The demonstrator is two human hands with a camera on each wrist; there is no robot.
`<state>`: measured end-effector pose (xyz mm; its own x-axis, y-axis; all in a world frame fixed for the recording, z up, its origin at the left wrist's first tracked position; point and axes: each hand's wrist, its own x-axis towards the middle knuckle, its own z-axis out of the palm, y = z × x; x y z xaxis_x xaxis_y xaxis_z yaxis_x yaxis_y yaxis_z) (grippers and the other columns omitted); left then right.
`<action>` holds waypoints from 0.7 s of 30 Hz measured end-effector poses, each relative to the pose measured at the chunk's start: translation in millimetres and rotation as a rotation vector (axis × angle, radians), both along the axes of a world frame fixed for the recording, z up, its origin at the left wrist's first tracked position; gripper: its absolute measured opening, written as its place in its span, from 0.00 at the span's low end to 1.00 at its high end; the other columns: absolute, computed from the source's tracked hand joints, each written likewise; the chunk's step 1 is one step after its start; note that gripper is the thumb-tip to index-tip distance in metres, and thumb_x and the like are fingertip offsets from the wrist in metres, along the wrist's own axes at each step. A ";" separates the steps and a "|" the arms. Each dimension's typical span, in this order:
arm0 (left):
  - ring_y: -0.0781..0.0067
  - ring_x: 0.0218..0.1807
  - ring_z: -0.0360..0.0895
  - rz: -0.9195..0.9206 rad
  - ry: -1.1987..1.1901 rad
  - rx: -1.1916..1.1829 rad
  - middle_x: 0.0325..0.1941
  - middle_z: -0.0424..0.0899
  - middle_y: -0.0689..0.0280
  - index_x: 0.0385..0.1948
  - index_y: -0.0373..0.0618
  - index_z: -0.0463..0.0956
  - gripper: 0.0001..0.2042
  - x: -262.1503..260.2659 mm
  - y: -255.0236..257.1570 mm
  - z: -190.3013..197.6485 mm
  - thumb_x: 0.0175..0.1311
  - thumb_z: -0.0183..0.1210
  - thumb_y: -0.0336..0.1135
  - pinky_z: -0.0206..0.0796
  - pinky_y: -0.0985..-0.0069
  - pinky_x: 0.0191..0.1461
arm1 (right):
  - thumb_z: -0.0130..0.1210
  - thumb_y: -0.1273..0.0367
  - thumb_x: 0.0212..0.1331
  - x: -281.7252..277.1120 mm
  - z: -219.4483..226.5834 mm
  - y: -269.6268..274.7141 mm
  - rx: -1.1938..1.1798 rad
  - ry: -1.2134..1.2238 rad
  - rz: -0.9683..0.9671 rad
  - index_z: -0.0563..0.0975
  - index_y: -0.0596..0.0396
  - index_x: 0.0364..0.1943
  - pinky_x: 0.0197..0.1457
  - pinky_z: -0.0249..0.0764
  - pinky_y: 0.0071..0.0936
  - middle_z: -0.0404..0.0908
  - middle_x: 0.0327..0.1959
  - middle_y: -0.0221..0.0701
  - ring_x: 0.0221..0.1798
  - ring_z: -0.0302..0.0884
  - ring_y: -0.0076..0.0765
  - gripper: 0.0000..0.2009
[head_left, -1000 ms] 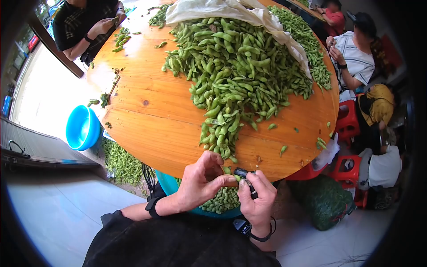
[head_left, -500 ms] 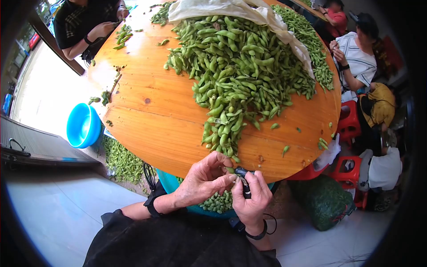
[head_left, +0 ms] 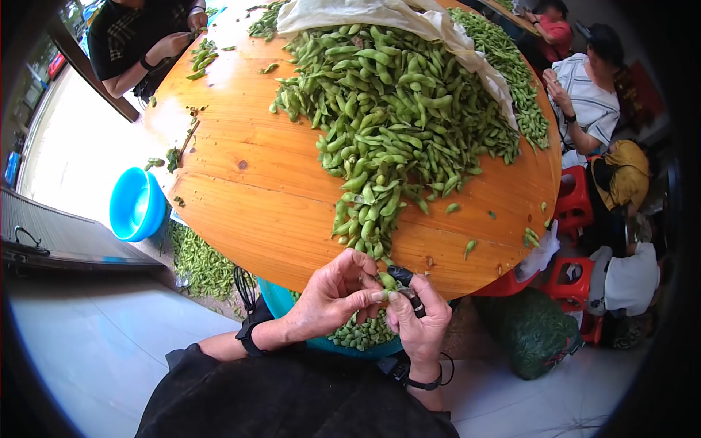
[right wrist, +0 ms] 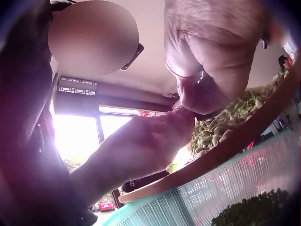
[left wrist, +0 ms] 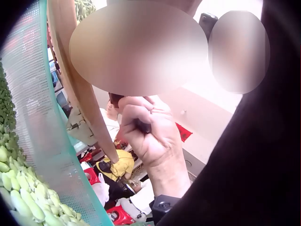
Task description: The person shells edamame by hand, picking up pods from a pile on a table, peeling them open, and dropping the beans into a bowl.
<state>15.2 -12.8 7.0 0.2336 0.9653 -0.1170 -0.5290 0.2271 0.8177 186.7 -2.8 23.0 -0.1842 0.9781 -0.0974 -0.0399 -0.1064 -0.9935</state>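
Note:
A green soybean pod (head_left: 387, 280) is between my two hands at the table's near edge. My left hand (head_left: 328, 296) pinches it between thumb and forefinger. From the other side, my right hand (head_left: 420, 321) grips the same pod; a black covering (head_left: 399, 274) wraps one fingertip, and a black band circles a finger. Below the hands, a teal mesh basket (head_left: 272, 298) holds shelled green beans (head_left: 361, 332). In the right wrist view both hands meet above this basket (right wrist: 202, 200), and the fingers hide the pod. A large heap of pods (head_left: 394, 109) lies just beyond on the table.
The round wooden table (head_left: 248, 197) carries a pale cloth (head_left: 350, 16) behind the heap. A blue basin (head_left: 139, 204) stands at the left, near pods on the floor (head_left: 201, 266). At the right are red stools (head_left: 569, 281), a dark green sack (head_left: 537, 332) and seated people.
My right hand has turned slightly, its black-covered fingertip lifting, and more of the pod shows between the fingers. The left hand stays nearly in place.

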 end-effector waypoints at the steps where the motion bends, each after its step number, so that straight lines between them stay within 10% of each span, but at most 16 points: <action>1: 0.83 0.29 0.77 -0.003 -0.001 0.000 0.30 0.80 0.67 0.48 0.43 0.64 0.11 0.9 -0.5 -0.8 0.70 0.56 0.27 0.67 0.84 0.27 | 0.60 0.75 0.63 0.4 0.9 0.7 0.016 -0.028 0.015 0.77 0.67 0.45 0.22 0.65 0.17 0.73 0.30 0.28 0.21 0.70 0.17 0.10; 9: 0.84 0.24 0.77 0.008 0.226 -0.143 0.24 0.82 0.67 0.35 0.36 0.76 0.06 7.0 -3.4 9.0 0.70 0.57 0.30 0.69 0.85 0.25 | 0.63 0.77 0.55 -1.3 -1.7 -2.2 0.201 -0.270 -0.056 0.78 0.64 0.44 0.24 0.68 0.22 0.74 0.28 0.33 0.22 0.73 0.26 0.12; 11: 0.83 0.25 0.78 0.032 0.305 -0.081 0.24 0.82 0.66 0.37 0.35 0.77 0.06 9.9 -6.3 5.7 0.70 0.56 0.29 0.70 0.83 0.26 | 0.63 0.78 0.52 -9.0 -1.0 1.7 0.692 -0.558 -0.147 0.78 0.63 0.41 0.26 0.71 0.28 0.74 0.27 0.37 0.25 0.76 0.37 0.12; 17: 0.75 0.23 0.79 0.150 0.720 0.214 0.22 0.80 0.61 0.37 0.30 0.74 0.06 13.7 -10.7 9.6 0.72 0.49 0.24 0.71 0.78 0.26 | 0.61 0.79 0.51 -19.1 -7.9 -5.2 0.694 -0.597 -0.146 0.78 0.63 0.39 0.29 0.73 0.32 0.74 0.28 0.38 0.27 0.76 0.41 0.10; 21: 0.76 0.23 0.78 0.096 0.554 0.117 0.24 0.80 0.62 0.42 0.31 0.75 0.07 12.6 -13.8 2.8 0.73 0.50 0.25 0.71 0.78 0.26 | 0.61 0.77 0.52 -13.5 -10.2 2.6 0.588 -0.527 -0.082 0.78 0.63 0.40 0.27 0.70 0.29 0.75 0.27 0.35 0.26 0.75 0.36 0.10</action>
